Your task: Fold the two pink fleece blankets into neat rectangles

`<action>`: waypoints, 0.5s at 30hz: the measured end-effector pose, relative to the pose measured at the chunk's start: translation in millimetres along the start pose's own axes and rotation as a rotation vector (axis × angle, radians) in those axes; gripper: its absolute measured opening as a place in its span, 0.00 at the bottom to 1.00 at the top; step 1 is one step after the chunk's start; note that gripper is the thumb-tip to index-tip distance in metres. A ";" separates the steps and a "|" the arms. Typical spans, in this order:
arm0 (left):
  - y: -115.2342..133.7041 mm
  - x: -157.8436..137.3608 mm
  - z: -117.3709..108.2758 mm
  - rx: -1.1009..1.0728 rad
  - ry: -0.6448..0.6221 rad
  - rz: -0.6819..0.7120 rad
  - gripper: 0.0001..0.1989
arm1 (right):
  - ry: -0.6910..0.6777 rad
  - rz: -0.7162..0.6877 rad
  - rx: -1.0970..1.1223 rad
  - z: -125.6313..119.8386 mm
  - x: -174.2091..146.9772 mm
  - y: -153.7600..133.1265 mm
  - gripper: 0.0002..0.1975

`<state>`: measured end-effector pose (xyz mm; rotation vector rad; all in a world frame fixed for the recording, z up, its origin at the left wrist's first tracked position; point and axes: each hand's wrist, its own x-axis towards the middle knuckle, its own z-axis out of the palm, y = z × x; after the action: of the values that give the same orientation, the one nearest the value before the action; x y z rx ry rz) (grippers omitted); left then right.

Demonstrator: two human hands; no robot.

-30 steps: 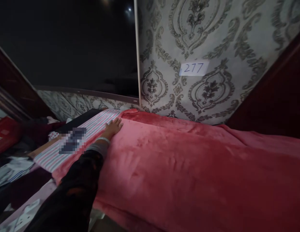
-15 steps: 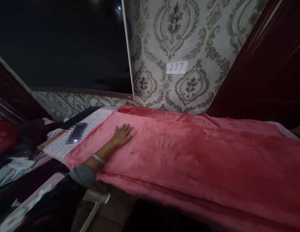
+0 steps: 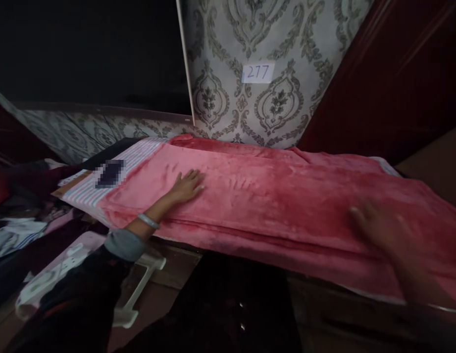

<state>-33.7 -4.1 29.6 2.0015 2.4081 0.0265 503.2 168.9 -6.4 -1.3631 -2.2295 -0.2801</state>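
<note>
A long pink-red plush blanket (image 3: 287, 196) lies folded lengthwise over a low surface, with layered edges along its near side. My left hand (image 3: 186, 187) rests on the lighter left part of it, palm down and fingers spread. Over the right part of the blanket is my right hand (image 3: 378, 225), smeared by motion, so its fingers and whether it touches the fabric are unclear. Faint hand-shaped marks show in the pile between the two hands. Striped cloth (image 3: 134, 159) sticks out past the blanket's left end, and a dark pixelated object (image 3: 110, 174) lies on it.
A large dark screen (image 3: 91, 54) hangs on the patterned wall behind, beside a paper marked 277 (image 3: 258, 72). Piled clothes (image 3: 20, 235) lie at the left. A pale plastic stool (image 3: 66, 264) stands below them. Dark red panelling (image 3: 360, 88) rises at the right.
My right hand has come into view over the blanket's right part. The left hand stays spread on the left part. The view has tilted downward, showing more of the floor.
</note>
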 end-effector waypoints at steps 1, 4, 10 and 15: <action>16.9 -7.1 2.9 -0.003 0.003 0.079 0.31 | -0.064 -0.019 0.037 4.2 -2.4 -15.2 0.39; 64.4 -27.4 17.1 -0.021 0.007 0.268 0.31 | -0.151 -0.183 0.113 24.4 -13.8 -75.2 0.31; 93.6 -44.7 45.3 -0.056 -0.018 0.280 0.29 | -0.233 -0.200 0.168 50.4 -44.7 -129.9 0.26; 91.7 -46.1 42.3 -0.107 0.023 0.240 0.27 | -0.070 -0.178 0.356 43.9 -55.4 -120.5 0.24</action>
<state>65.7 -32.4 -11.1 2.2368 2.1146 0.1763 404.4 87.5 -62.3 -1.0023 -2.3235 0.1033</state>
